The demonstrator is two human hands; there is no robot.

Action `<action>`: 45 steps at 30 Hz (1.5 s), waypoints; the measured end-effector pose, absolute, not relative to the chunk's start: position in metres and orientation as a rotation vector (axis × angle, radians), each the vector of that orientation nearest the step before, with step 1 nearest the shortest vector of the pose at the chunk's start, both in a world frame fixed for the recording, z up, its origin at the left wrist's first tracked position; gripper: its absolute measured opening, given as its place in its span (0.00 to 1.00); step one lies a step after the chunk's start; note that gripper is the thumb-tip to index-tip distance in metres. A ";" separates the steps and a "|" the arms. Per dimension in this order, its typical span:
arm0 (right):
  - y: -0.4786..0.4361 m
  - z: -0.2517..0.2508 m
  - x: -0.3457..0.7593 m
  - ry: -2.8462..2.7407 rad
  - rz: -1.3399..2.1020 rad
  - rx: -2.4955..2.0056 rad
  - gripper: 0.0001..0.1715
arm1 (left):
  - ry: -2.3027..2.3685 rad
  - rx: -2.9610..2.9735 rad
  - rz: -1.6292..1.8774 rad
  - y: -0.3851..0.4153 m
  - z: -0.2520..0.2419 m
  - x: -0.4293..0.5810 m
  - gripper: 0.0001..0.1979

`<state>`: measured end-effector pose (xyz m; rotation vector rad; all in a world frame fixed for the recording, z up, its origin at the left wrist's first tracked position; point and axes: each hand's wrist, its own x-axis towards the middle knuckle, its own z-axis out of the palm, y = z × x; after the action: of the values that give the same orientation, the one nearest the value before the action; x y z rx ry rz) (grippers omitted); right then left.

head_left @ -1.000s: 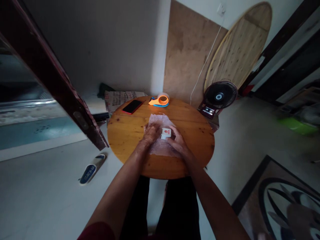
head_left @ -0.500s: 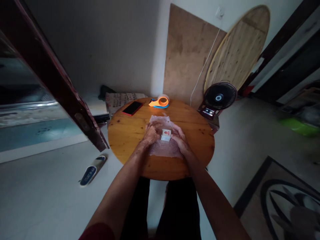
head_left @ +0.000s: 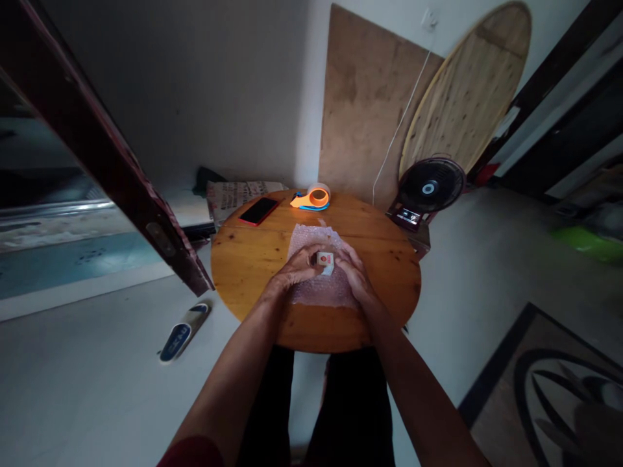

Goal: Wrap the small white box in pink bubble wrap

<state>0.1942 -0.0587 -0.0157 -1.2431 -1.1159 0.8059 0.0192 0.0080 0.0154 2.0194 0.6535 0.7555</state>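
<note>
A small white box (head_left: pixel 325 261) with a red-and-orange print stands on a sheet of bubble wrap (head_left: pixel 321 295), which lies flat on the round wooden table (head_left: pixel 253 266). My left hand (head_left: pixel 299 264) curves round the box's left side, thumb in front and fingers behind. From the right, my right hand (head_left: pixel 354 269) closes on the box with bent fingers, its thumb at the box's right edge. Part of the right fingertips is hidden behind the box.
Toward the table's far edge are an orange-and-blue tape dispenser (head_left: pixel 311 198) and a red-edged phone (head_left: pixel 259 211). A black round fan (head_left: pixel 428 188) stands beyond the table's right side. One slipper (head_left: pixel 183 334) lies on the floor at left.
My left hand has shifted from beside the box to round its left side, with the fingers now behind it. The right hand has stayed close to the box. The view has moved slightly.
</note>
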 end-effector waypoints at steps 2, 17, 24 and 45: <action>-0.059 -0.015 0.194 -1.112 0.798 -1.227 0.32 | 0.688 2.037 0.740 0.010 0.011 0.020 0.27; -0.056 -0.020 0.196 -1.047 0.769 -1.254 0.30 | 0.730 2.144 0.752 0.014 0.006 0.021 0.23; -0.057 -0.019 0.196 -1.024 0.751 -1.269 0.28 | 0.703 2.100 0.736 0.008 0.014 0.021 0.22; -0.058 -0.020 0.197 -0.973 0.730 -1.244 0.29 | 0.728 2.580 0.681 -0.047 0.052 -0.013 0.20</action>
<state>0.1966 -0.0582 -0.0200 -1.2443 -0.9734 0.7298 -0.0129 -0.0472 0.0517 2.5795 0.7277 0.6811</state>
